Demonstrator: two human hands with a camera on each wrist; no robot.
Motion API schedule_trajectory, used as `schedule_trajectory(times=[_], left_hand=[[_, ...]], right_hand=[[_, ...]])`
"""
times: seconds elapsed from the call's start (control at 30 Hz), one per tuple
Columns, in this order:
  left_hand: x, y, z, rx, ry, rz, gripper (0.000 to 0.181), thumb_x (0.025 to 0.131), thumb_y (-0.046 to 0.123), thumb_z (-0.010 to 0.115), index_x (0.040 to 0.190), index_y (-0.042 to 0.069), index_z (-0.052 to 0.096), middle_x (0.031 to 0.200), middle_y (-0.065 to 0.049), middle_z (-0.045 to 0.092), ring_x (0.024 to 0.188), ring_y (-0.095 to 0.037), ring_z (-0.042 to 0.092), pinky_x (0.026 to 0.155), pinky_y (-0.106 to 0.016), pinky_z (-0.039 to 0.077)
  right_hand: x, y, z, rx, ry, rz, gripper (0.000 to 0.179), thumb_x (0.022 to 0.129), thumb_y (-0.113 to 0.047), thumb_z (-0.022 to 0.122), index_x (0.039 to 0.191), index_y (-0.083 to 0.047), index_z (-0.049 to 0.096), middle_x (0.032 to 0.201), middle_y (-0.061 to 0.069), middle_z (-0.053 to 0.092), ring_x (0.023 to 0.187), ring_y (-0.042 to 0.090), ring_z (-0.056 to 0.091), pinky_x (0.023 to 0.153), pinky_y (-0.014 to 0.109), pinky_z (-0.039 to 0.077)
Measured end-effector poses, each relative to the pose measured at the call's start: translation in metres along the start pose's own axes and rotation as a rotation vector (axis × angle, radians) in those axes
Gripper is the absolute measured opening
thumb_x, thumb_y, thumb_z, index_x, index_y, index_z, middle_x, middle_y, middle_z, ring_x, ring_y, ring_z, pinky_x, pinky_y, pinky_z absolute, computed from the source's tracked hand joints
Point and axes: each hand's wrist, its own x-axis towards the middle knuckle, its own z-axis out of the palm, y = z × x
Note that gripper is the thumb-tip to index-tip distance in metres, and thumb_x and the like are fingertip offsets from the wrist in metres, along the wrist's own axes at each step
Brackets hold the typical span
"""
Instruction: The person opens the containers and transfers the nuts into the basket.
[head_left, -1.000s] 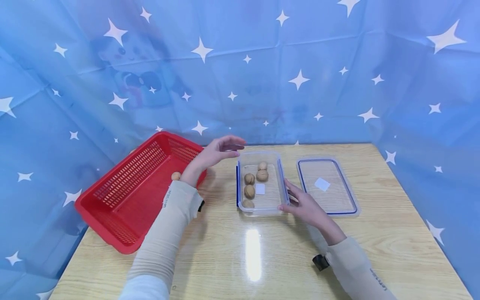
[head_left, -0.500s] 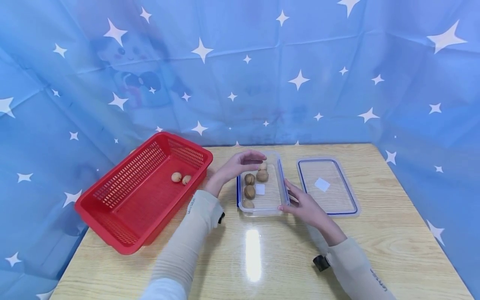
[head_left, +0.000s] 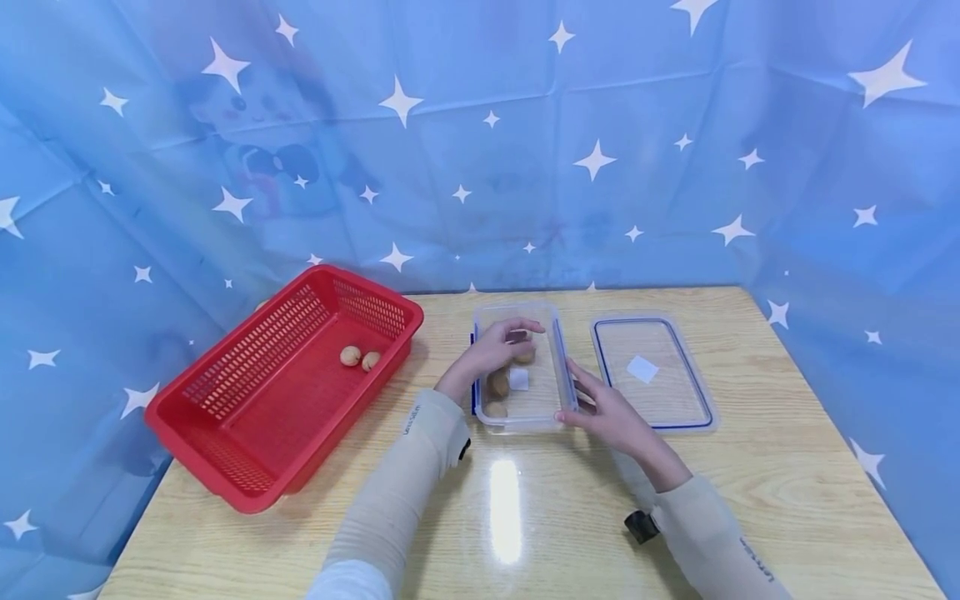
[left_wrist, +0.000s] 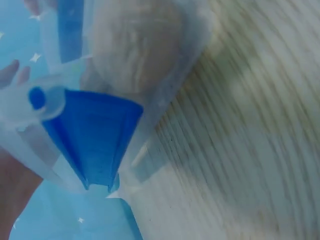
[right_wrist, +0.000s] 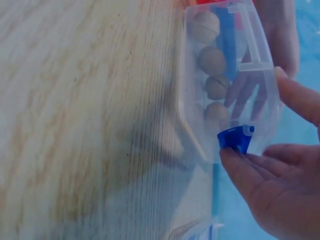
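My left hand [head_left: 495,346] reaches down into a clear plastic food container [head_left: 528,423]. Its fairly straight fingers show through the wall in the right wrist view, beside the walnuts [right_wrist: 212,61], with none plainly gripped. Part of that row is covered by the hand in the head view; one walnut [head_left: 496,409] shows near the front. Pinching the container's right side is my right hand [head_left: 611,415], its thumb at the rim and fingers by the blue latch [right_wrist: 235,138]. The left wrist view shows a walnut [left_wrist: 137,42] close behind the wall, above another blue latch [left_wrist: 95,132].
A red plastic basket [head_left: 281,492] stands at the left of the wooden table [head_left: 600,533], with two walnuts [head_left: 350,356] inside. Right of the container lies its clear lid [head_left: 667,400] with a blue seal. A blue star-patterned cloth [head_left: 480,150] hangs behind.
My left hand has moved right from beside the basket, over the container's left wall and down inside it. The right hand has stayed at the container's right side.
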Motion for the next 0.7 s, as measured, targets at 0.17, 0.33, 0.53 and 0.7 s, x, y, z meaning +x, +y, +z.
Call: schedule_trajectory(times=[0.17,0.33,0.53,0.7], left_hand=[[0.003,-0.002,0.009,0.116,-0.019,-0.039,0.037,0.101,0.015,0.058,0.137,0.008,0.057,0.152,-0.009,0.048,0.144,-0.033,0.042,0.120,-0.046,0.034],[0.003,-0.003,0.016,0.209,-0.104,-0.060,0.041,0.100,0.012,0.058,0.140,0.011,0.054,0.149,-0.009,0.051,0.139,-0.029,0.049,0.117,-0.042,0.039],[-0.001,-0.004,0.021,0.220,-0.153,-0.118,0.047,0.095,0.008,0.065,0.141,0.011,0.053,0.142,-0.009,0.057,0.133,-0.028,0.054,0.108,-0.039,0.048],[-0.002,-0.003,0.025,0.209,-0.161,-0.128,0.048,0.092,0.006,0.069,0.137,0.010,0.055,0.140,-0.008,0.058,0.131,-0.028,0.056,0.108,-0.038,0.048]], right_hand=[[0.000,0.001,-0.001,-0.005,-0.015,0.006,0.087,0.095,-0.013,0.067,0.158,0.000,0.009,0.164,0.029,0.009,0.144,0.053,0.027,0.113,0.052,0.036],[0.000,0.003,-0.001,-0.005,-0.015,0.004,0.087,0.095,-0.015,0.068,0.159,0.000,0.010,0.165,0.027,0.009,0.145,0.053,0.025,0.113,0.053,0.036],[0.001,0.000,0.001,0.017,-0.023,-0.019,0.087,0.095,-0.013,0.067,0.158,0.001,0.010,0.165,0.027,0.008,0.145,0.053,0.024,0.114,0.054,0.034],[-0.001,-0.001,0.000,0.008,-0.019,-0.009,0.086,0.095,-0.013,0.067,0.158,0.001,0.010,0.164,0.027,0.010,0.145,0.052,0.024,0.113,0.054,0.035]])
